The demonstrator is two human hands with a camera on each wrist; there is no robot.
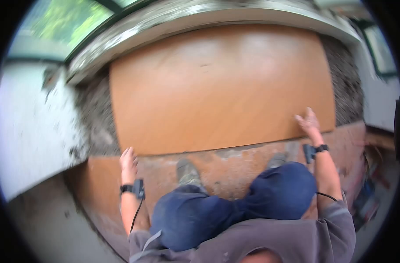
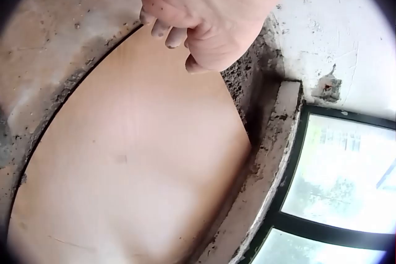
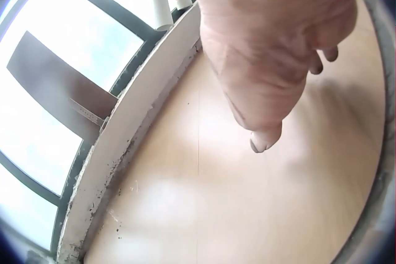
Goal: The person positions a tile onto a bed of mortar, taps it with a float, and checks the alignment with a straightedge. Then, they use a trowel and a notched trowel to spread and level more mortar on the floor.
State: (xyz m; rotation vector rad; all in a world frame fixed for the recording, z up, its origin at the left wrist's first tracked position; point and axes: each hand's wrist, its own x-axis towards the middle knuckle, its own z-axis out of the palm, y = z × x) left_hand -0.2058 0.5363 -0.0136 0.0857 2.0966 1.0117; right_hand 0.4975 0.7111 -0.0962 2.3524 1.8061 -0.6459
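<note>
A large, smooth orange-tan slab [image 1: 217, 87] lies flat in front of me, its face shiny and faintly grained. My left hand [image 1: 129, 161] is at the slab's near left corner, fingers pointing forward. In the left wrist view, the thumb and fingertips of that left hand [image 2: 204, 22] overlap the corner. Over the near right part of the slab is my right hand [image 1: 308, 122], with fingers extended and thumb apart. The right wrist view shows this right hand [image 3: 272, 53] close over the glossy surface, a shadow beside it. Neither hand has anything in its grasp.
Rough grey mortar [image 1: 99, 114] borders the slab's left side, and more mortar [image 1: 345, 83] its right. A pale ledge [image 1: 200, 19] runs along the far edge below windows. White wall [image 1: 38, 118] stands at left. My shoes [image 1: 189, 173] rest on stained reddish flooring [image 1: 226, 175].
</note>
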